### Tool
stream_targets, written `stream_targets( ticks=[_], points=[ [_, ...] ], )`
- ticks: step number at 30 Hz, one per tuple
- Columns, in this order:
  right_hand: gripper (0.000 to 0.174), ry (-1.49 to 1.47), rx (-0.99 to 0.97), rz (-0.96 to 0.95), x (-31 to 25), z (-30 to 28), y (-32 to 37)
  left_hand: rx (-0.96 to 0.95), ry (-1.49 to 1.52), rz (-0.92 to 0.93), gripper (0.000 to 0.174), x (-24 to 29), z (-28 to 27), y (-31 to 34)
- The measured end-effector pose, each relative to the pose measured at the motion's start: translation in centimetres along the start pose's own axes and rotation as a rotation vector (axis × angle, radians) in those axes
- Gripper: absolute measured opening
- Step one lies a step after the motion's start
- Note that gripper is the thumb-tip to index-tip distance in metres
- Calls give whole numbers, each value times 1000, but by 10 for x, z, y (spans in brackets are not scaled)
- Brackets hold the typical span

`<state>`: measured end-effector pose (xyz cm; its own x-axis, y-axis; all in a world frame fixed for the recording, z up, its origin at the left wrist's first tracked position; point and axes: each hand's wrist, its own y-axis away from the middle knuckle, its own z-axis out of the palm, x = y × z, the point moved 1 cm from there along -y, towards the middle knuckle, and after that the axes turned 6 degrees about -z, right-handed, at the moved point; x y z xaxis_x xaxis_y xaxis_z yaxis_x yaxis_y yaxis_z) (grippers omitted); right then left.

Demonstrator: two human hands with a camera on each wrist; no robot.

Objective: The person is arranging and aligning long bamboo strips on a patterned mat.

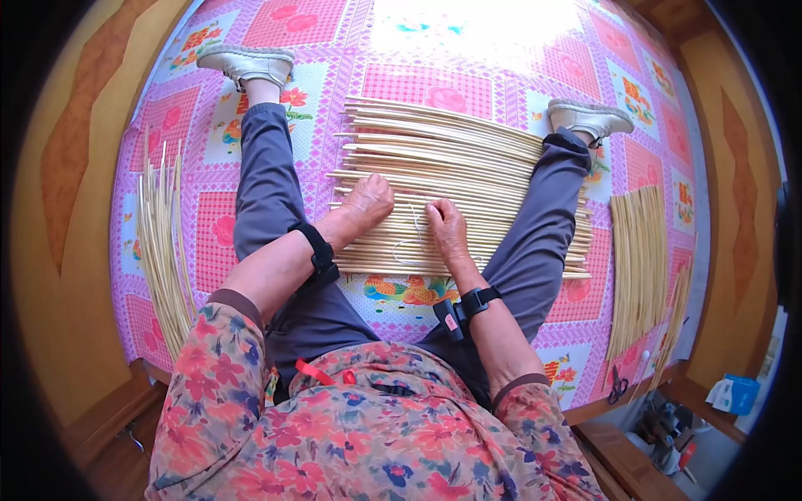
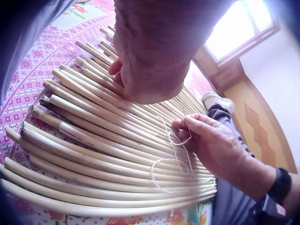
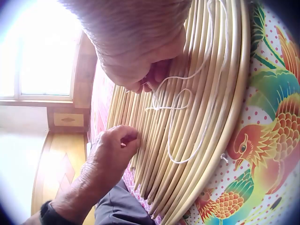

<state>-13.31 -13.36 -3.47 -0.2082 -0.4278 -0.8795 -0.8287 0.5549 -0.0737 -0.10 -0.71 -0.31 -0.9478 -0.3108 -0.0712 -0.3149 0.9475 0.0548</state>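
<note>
A mat of pale, peeled stalks [image 1: 443, 150] lies side by side between the person's legs. The left hand [image 1: 372, 199] is at the stalks' left part, its curled fingers [image 3: 133, 140] gripping a stalk in the row. Over the middle of the mat, the right hand [image 1: 449, 227] pinches a white string [image 3: 164, 84] between thumb and fingertips. Slack string loops [image 2: 159, 161] lie across the nearer stalks. In the right wrist view, the right hand's own wrist covers part of its grip.
Loose thin stalks [image 1: 159, 242] lie at the left, and a bundle of stalks [image 1: 639, 259] at the right. Scissors [image 1: 616, 384] lie near the right front edge. A patterned pink cloth [image 1: 225, 225] covers the surface. The person's outstretched legs [image 1: 539, 217] flank the mat.
</note>
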Motion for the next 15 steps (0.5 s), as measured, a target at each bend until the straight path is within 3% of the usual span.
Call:
stream_targets(
  ticks=[5, 7, 15],
  points=[
    [13, -13, -12, 39, -8, -2, 0, -17, 28, -65, 11, 7, -7, -4],
    [12, -5, 3, 55, -10, -2, 1, -152, 33, -124, 12, 8, -5, -10],
    [15, 41, 45, 53, -10, -1, 0, -55, 143, -112, 16, -1, -6, -4]
  ],
)
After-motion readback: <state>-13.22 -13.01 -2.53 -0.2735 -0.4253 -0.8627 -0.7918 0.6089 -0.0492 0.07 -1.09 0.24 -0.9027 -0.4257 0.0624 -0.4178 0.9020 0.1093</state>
